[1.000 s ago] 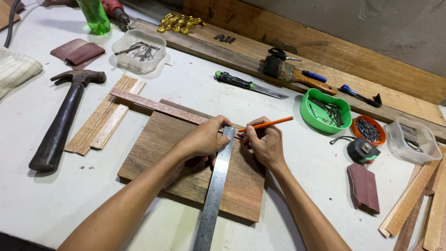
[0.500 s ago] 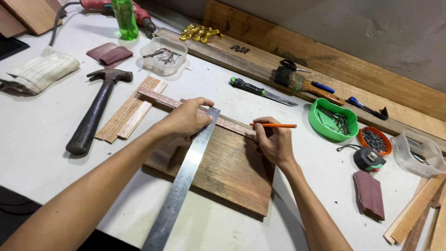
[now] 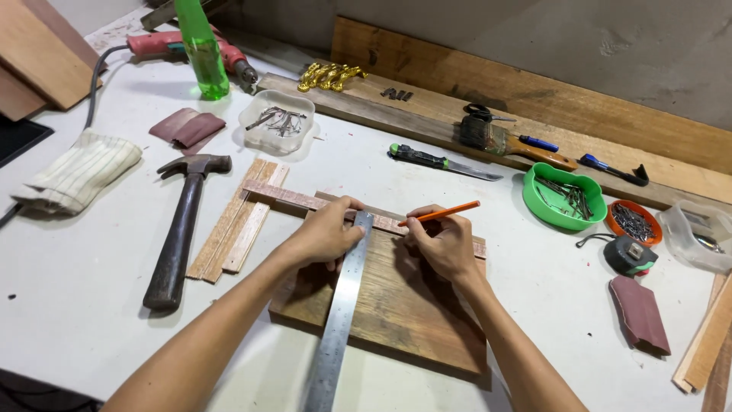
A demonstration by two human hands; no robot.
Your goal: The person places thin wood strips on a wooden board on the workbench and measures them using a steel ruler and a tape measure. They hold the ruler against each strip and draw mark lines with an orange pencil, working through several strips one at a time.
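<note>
Your left hand [image 3: 324, 233] is pressing down flat, fingers spread over the top end of the steel ruler [image 3: 341, 305] and the thin wood strip [image 3: 305, 200] beneath it, pinning both rather than gripping either. Your right hand [image 3: 442, 243] is closing its fingers around the orange pencil [image 3: 441, 213], whose tip is pointing left toward the strip just right of the ruler's edge (whether the lead is actually touching the wood I cannot tell).

You are holding the ruler square across the strip, so the step in hand looks like marking a line on it. The strip is lying across the far edge of the brown board [image 3: 389, 305] in the middle of the frame, and the ruler is running from there down to the bottom edge.

The next move calls for keeping the ruler from sliding under your left palm while the pencil is tracking tight against its edge.

Further out on the white surface [image 3: 91, 275], a hammer [image 3: 183, 221] is lying at centre left beside a few loose slats [image 3: 236, 221]. A green tray [image 3: 564, 200] of screws and a tape measure [image 3: 630, 255] are sitting at right, and a utility knife [image 3: 442, 162] is resting above centre.
</note>
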